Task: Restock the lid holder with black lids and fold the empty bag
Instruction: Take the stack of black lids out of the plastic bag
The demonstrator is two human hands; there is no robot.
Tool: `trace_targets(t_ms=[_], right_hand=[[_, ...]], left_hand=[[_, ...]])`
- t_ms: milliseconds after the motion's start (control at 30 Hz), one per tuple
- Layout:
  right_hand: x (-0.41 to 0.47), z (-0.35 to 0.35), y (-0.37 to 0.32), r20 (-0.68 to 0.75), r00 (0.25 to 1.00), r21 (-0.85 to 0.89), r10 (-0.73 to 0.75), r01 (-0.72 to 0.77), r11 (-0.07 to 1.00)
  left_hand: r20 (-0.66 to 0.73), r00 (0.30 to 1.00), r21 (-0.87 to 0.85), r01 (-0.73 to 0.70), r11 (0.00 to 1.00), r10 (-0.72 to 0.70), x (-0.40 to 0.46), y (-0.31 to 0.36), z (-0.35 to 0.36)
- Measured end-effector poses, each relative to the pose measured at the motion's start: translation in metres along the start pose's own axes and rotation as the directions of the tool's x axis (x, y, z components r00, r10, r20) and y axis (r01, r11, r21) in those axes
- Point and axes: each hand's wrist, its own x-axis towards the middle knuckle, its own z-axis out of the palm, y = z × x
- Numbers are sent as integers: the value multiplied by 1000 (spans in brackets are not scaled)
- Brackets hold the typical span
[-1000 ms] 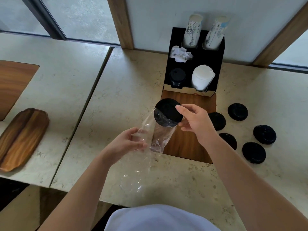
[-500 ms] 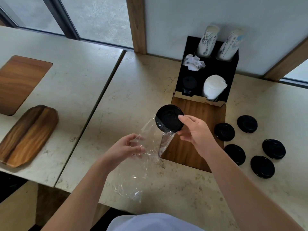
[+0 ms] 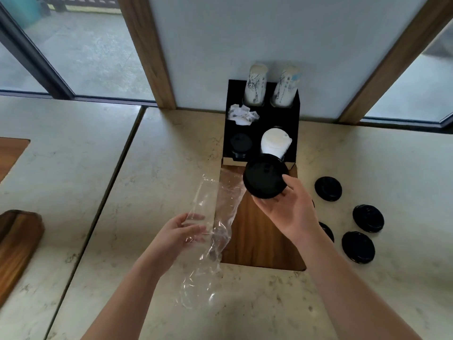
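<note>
My right hand [image 3: 288,212] grips a stack of black lids [image 3: 266,177], held just in front of the black lid holder [image 3: 293,123]. The stack is outside the clear plastic bag [image 3: 212,224], which hangs limp from my left hand [image 3: 180,231] over the counter. The holder's lower left slot holds a few black lids [image 3: 241,144]; its lower right slot holds white lids [image 3: 274,143]. Several loose black lids [image 3: 328,188] lie on the counter to the right.
Two stacks of paper cups [image 3: 255,87] and crumpled paper [image 3: 242,115] fill the holder's upper slots. A wooden inset [image 3: 259,236] lies in front of the holder. A wooden board [image 3: 17,244] sits at the left on the pale counter [image 3: 159,168].
My right hand has drawn the black lid stack out of the bag's mouth and up toward the holder. The bag has gone slack in my left hand.
</note>
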Motion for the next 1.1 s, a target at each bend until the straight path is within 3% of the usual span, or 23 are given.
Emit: trace_targets(t_ms=[133,500,900,1100], right_hand=[[3,-9,3,130,991,143,23,-41,989],[-5,-14,31,264,956,388,128,-227,893],[33,-11,18,220,959,453,181,-265,851],[72,-12,9,276,944,449,182,-294,844]], left_hand=[[-44,998,-154,46,987,-53,-3,-12,4],[-91,993,-177,60,982,-77,-3,-16,8],[-162,981,-166,81,983,-108,10,-11,7],[-209,973,-200,53,978,-95,41,2,2]])
